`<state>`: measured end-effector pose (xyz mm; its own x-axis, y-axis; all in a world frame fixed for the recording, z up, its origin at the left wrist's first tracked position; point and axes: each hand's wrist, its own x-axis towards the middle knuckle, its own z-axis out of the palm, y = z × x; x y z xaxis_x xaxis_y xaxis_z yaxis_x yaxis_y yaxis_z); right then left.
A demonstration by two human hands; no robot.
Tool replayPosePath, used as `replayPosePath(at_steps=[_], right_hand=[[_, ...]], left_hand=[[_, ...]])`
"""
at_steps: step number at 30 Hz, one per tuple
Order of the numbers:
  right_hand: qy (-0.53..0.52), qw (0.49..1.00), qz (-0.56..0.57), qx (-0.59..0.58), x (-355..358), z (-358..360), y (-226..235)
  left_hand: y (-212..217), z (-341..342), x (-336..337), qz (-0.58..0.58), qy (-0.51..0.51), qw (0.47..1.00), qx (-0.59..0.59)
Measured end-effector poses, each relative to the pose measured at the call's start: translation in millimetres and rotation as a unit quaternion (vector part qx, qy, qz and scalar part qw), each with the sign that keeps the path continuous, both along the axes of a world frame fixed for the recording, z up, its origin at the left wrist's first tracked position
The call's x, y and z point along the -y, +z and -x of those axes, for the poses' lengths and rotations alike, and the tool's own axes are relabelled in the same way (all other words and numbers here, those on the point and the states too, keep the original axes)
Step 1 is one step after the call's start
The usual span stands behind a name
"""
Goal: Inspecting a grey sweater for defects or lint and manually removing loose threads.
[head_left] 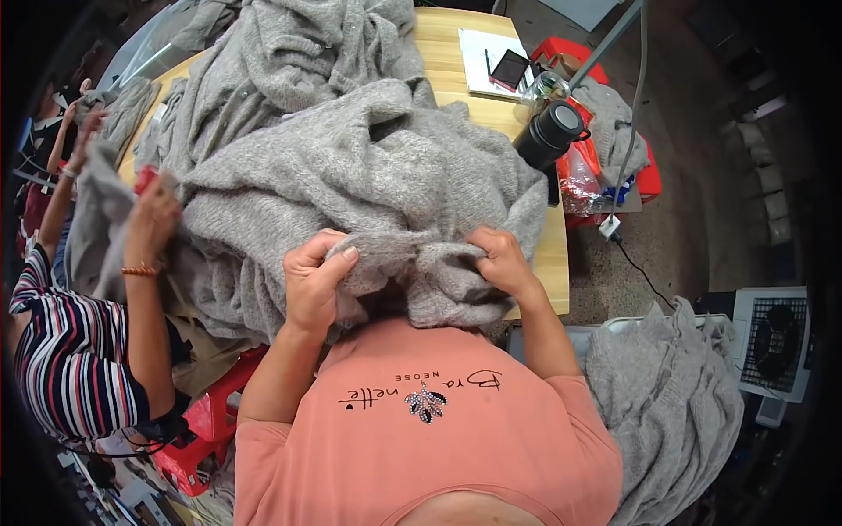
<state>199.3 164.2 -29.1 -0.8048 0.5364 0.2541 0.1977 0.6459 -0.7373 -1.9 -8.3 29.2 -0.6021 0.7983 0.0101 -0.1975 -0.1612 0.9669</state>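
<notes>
A big heap of grey knitted garments [351, 158] covers most of the wooden table [456, 61]. My left hand [313, 279] and my right hand [503, 258] both clutch bunched folds of the nearest grey knit garment at the table's front edge, close to my chest. The fabric between my hands is gathered into a thick wad.
At my left a person in a striped top handles another grey knit piece, one hand [151, 219] raised. A black flask [551, 133], papers with a dark phone [508, 68] and red stools [197, 425] stand around. More grey knitwear [667, 403] lies at lower right beside a fan [776, 337].
</notes>
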Motion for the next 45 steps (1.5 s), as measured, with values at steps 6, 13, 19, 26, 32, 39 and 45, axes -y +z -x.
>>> replayPosePath(at_steps=[6,13,19,26,32,39,45], right_hand=[[0.036,0.995,0.081,-0.051,3,-14,25],[0.221,0.957,-0.094,-0.162,37,-12,106],[0.193,0.948,-0.156,-0.199,42,30,73],[0.116,0.937,-0.193,-0.267,46,44,58],[0.123,0.922,-0.273,-0.245,44,48,64],[0.109,0.933,-0.269,-0.215,54,49,70],[0.113,0.946,-0.215,-0.217,54,54,58]], left_hand=[[6,1,-2,-0.002,-0.036,0.995,0.092],[20,-20,-16,0.038,-0.088,0.98,0.172],[18,-28,-22,0.053,-0.157,0.969,0.185],[5,-19,-21,0.054,-0.175,0.974,0.136],[11,-17,-19,0.101,-0.179,0.973,0.106],[4,-18,-18,0.08,-0.223,0.963,0.126],[-3,-17,-15,0.088,-0.198,0.976,0.036]])
